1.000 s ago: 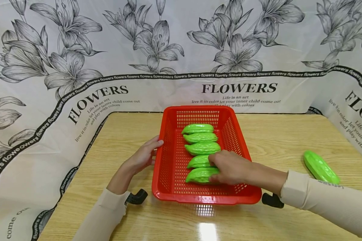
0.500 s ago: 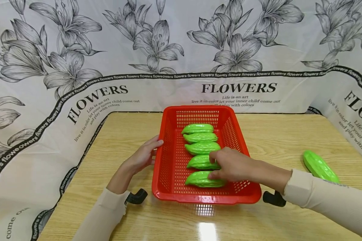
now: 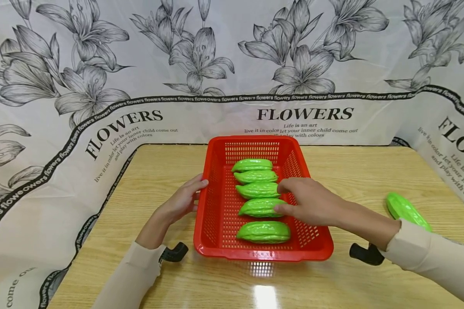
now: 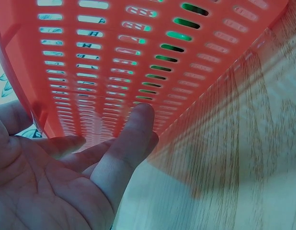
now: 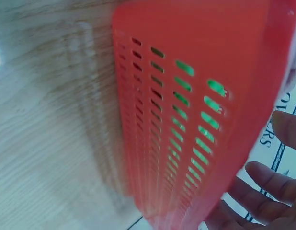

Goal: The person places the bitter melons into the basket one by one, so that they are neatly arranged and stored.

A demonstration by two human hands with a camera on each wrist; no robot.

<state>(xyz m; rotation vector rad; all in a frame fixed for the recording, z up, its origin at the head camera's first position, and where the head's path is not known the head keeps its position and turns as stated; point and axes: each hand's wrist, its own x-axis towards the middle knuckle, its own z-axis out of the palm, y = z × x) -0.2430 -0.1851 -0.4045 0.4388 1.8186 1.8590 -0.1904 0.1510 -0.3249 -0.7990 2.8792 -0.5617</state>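
A red perforated plastic basket [image 3: 220,253] stands on the table. Several bright green, ridged bitter melons lie crosswise in it, one behind another. At the basket's left side, my left hand [image 3: 179,199] holds the rim with the thumb over it, while the fingers touch the outer wall [image 4: 181,67]. My right hand [image 3: 313,199] reaches over the right wall, fingers spread: its index finger is at the end of the middle bitter melon [image 3: 255,191], its thumb at the end of the one nearer me [image 3: 257,207]. Nearest of all, the front bitter melon [image 3: 263,232] lies apart from the hand.
To the right on the wooden table [image 3: 355,171], another long green melon [image 3: 406,210] lies partly behind the right sleeve [image 3: 421,249]. A white cloth [image 3: 201,120] with flower drawings and lettering hangs behind and beside the table.
The front bitter melon has slid slightly toward me, and my right hand has come off it. That hand has moved farther back and right. My left hand stays at the rim.
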